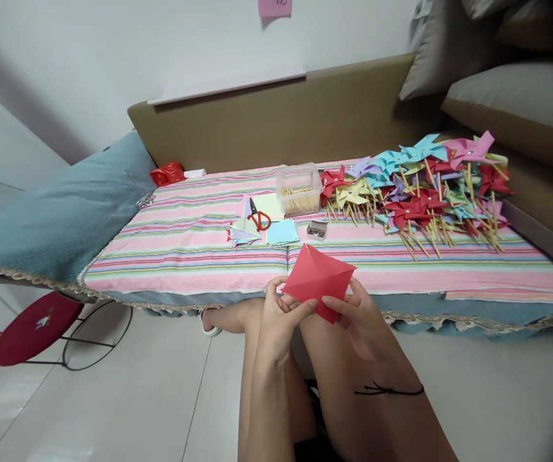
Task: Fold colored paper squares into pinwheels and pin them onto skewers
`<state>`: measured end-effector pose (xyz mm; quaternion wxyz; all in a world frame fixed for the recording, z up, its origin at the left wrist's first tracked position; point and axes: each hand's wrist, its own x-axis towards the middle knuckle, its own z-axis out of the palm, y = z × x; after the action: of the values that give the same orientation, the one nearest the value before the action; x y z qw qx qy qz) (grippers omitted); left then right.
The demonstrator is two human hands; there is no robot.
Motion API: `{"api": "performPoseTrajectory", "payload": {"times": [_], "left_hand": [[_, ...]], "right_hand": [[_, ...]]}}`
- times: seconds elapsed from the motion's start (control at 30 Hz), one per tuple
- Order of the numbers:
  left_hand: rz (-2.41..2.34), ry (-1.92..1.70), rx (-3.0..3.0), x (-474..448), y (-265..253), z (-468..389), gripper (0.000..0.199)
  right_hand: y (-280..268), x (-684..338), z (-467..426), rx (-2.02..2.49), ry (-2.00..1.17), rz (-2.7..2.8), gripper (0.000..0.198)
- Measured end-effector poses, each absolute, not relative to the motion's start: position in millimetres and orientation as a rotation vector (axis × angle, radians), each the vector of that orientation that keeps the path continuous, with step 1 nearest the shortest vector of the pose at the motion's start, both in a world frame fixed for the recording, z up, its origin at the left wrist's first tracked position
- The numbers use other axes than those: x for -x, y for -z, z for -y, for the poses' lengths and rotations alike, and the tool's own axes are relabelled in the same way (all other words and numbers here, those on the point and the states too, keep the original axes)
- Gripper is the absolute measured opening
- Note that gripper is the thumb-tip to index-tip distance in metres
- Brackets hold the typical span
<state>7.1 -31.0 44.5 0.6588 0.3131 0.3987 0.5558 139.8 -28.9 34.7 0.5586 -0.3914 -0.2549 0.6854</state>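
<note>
Above my lap a square sheet of red paper [319, 277] is held between both hands, turned corner-up, with crease lines running across it. My left hand [286, 314] pinches its lower left edge, thumb on the front. My right hand [353, 314] grips the lower right edge the same way, fingers behind the sheet. Just beyond the paper lies a small open box of metal pins [317, 230]. Left of it are a stack of light blue paper [282, 232] and red-handled scissors [260, 217] resting on more coloured sheets [246, 234].
A clear plastic box [300, 186] holds wooden sticks. To its right a heap of finished paper pinwheels [421, 192] covers the striped cloth [185, 256]. A red plastic bag [168, 173] lies at the back left. On the floor at left stands a dark red round stool [40, 327].
</note>
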Motion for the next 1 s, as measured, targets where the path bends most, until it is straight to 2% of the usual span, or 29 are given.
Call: {"api": "performPoseTrajectory", "payload": {"times": [0.13, 0.27, 0.47, 0.6, 0.83, 1.0], "left_hand": [[-0.837, -1.232, -0.687, -10, -48, 32, 0.048], [-0.829, -1.235, -0.683, -12, -49, 33, 0.047], [-0.922, -1.217, -0.721, -2, -43, 31, 0.037], [-1.072, -1.239, -0.718, 11, -40, 29, 0.035], [-0.963, -1.17, -0.802, 13, -38, 31, 0.055], [-1.021, -1.384, -0.754, 9, -35, 26, 0.059]], "right_hand": [[-39, -138, 30, 0.815, -1.726, 0.585, 0.054], [-34, -138, 29, 0.823, -1.734, 0.607, 0.053], [-23, -149, 25, 1.019, -1.514, 0.64, 0.08], [-23, -158, 27, 1.087, -1.517, 0.731, 0.096], [-24, -161, 31, 1.075, -1.697, 0.857, 0.09], [-24, -165, 26, 1.129, -1.543, 0.723, 0.083]]}}
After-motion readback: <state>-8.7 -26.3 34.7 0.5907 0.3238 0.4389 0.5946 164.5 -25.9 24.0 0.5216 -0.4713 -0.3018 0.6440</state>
